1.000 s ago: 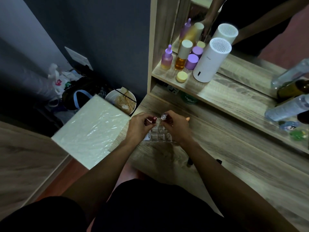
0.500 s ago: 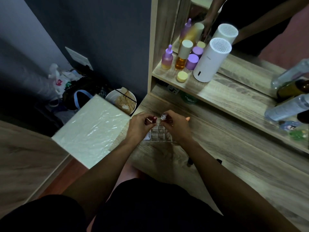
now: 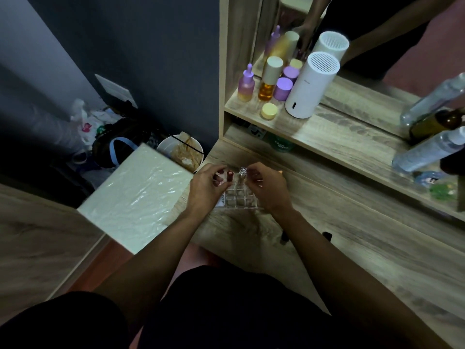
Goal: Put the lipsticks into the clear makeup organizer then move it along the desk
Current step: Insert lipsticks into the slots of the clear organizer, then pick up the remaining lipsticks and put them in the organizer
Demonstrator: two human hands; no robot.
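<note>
A clear makeup organizer with small square cells sits on the wooden desk near its left end. A dark red lipstick stands upright at the organizer's far left, with my left hand pinching it. Beside it a lipstick with a silver cap stands upright, with the fingertips of my right hand closed on it. Two more dark lipsticks lie on the desk by my right forearm, the second partly hidden by it.
The shelf above the desk carries purple and amber bottles, a yellow jar and a white cylinder, with a mirror behind. Clear bottles lie at the right. A white stool top and a cup of noodles stand to the left.
Both hands stay over the organizer. The fingers have shifted slightly on the two upright lipsticks; nothing else has moved.
</note>
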